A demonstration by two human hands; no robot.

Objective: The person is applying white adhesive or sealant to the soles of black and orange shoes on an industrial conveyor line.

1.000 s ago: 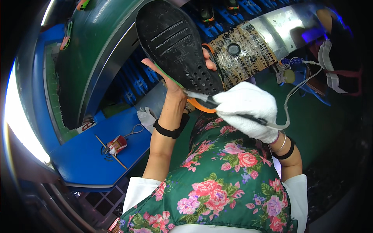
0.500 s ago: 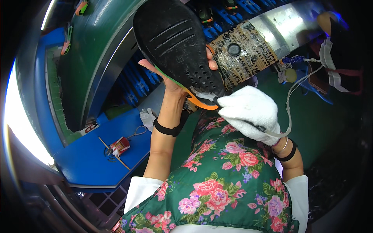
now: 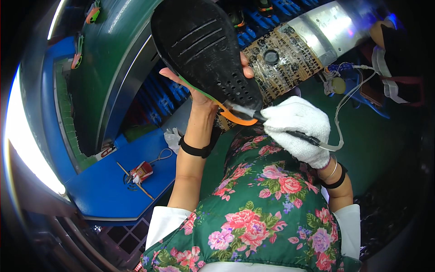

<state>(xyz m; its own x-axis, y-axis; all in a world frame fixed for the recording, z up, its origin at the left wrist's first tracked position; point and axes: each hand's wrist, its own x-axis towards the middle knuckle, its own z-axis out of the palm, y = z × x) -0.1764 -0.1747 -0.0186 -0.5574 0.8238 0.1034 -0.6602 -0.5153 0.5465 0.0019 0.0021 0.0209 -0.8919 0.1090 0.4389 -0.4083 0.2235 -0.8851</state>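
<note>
Bare, my left hand (image 3: 202, 97) grips a large black shoe sole (image 3: 195, 50) from underneath, its thumb spread out at the left and fingertips curled over the right edge. Slot lines and a cluster of small holes mark the sole's face. A green and orange rim (image 3: 233, 119) shows along its near-left edge. In a white knitted glove, my right hand (image 3: 299, 129) pinches a black-handled brush (image 3: 241, 109). The brush's pale tip lies on the sole's near end, touching it near the orange rim. A thin clear hose (image 3: 337, 129) runs from the handle's rear end.
Behind the sole stands a metal beam (image 3: 324, 29) wrapped partly in printed brown tape. A blue table (image 3: 102, 195) at the left carries a red container (image 3: 142, 171) with a stick. Colourful shoe parts (image 3: 78, 50) lie on a green conveyor. Another person's hand (image 3: 380, 31) is at upper right.
The brush and my gloved hand have shifted slightly right, and more of the brush's pale tip shows on the sole. The sole has moved slightly left in my left hand.
</note>
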